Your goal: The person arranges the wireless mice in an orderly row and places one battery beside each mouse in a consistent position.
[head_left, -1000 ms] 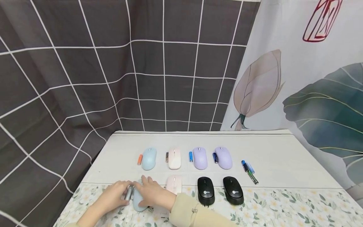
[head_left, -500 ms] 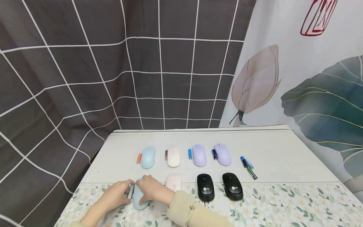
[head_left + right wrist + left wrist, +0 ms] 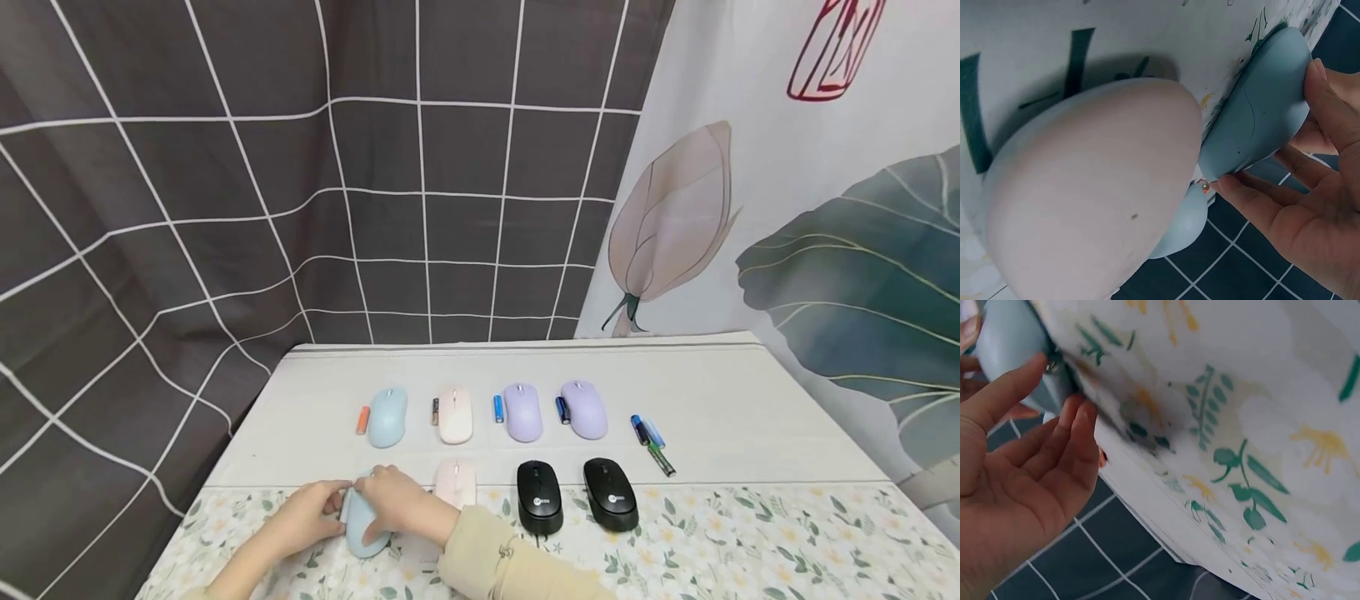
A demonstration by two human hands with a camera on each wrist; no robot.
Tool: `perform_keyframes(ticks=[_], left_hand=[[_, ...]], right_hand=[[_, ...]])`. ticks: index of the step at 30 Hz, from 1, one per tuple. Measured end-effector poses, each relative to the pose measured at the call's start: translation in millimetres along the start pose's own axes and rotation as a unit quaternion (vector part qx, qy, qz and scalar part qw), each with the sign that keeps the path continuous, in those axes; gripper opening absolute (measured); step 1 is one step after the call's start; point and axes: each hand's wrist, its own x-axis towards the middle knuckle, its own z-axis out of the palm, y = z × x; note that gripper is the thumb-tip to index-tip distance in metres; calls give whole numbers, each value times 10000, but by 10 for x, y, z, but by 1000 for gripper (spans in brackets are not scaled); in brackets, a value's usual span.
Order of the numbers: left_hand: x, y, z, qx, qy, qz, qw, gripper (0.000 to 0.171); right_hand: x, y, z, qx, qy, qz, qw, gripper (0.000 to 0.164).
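In the head view, a light blue computer mouse lies on the flowered cloth at the front left. My right hand grips it from the right, fingers over its far end and thumb on its near end. My left hand is at the mouse's left side, thumb and fingers pinching a silver battery against that side. The left wrist view shows only a small metal end of the battery by the thumb tip. In the right wrist view the blue mouse sits between the fingers and thumb.
A pink mouse and two black mice stand to the right. Behind are another blue mouse, a white-pink one and two purple ones, each with a battery beside it. Several loose batteries lie at the right.
The silver battery has come closer to the mouse's left side and shows less. My right fingers have bent around the mouse from a straighter spread. The head view has shifted slightly.
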Motion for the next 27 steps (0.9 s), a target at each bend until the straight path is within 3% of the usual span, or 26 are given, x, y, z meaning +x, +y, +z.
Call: perform_keyframes(ticks=[3, 7, 17, 24, 27], left_hand=[[-21, -39, -30, -291, -161, 149, 9993, 48], [-40, -49, -70, -282, -260, 369, 9986, 42], [-146, -31, -110, -312, -657, 660, 9952, 43], [-159, -63, -102, -381, -831, 718, 9932, 47], [-163, -99, -109, -418, -997, 892, 9901, 52]], right_hand=[[4, -18, 1, -140, 2, 10, 9999, 71], [22, -27, -15, -183, 38, 48, 9998, 70], [18, -27, -16, -176, -49, 116, 9998, 72], [3, -4, -14, 596, -176, 293, 9976, 74], [15, -6, -43, 702, -275, 336, 9966, 75]])
